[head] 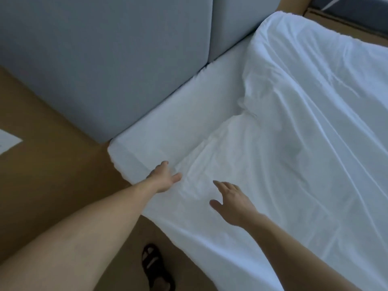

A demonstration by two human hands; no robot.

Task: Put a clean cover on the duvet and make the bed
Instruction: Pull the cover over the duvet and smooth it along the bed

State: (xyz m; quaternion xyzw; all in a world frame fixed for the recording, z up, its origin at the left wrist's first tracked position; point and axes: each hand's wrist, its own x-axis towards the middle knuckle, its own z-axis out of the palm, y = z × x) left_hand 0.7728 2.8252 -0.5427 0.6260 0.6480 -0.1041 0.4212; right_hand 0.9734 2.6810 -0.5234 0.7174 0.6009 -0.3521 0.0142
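The duvet [294, 143], seemingly covered, lies spread over the bed [178, 122], centre-right of frame, its top corner wrinkled. Left hand [163, 177] and right hand [231, 202] reach there, each grip apart; smoothing looks left to do.

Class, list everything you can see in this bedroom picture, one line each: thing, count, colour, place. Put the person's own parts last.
White fabric duvet: one, white, spread creased across the bed.
Sheet-covered mattress: one, white, strip showing between duvet and headboard.
Padded headboard panels: two, grey, upright behind the mattress.
Smooth floor: one, brown, left of the bed.
Flat white object: one, white, on the floor at the left edge; unidentifiable.
Black sandal: one, black, on the floor beside the bed.
Left hand: one, fingers straight, at the duvet's near corner.
Right hand: one, fingers spread, over the duvet.
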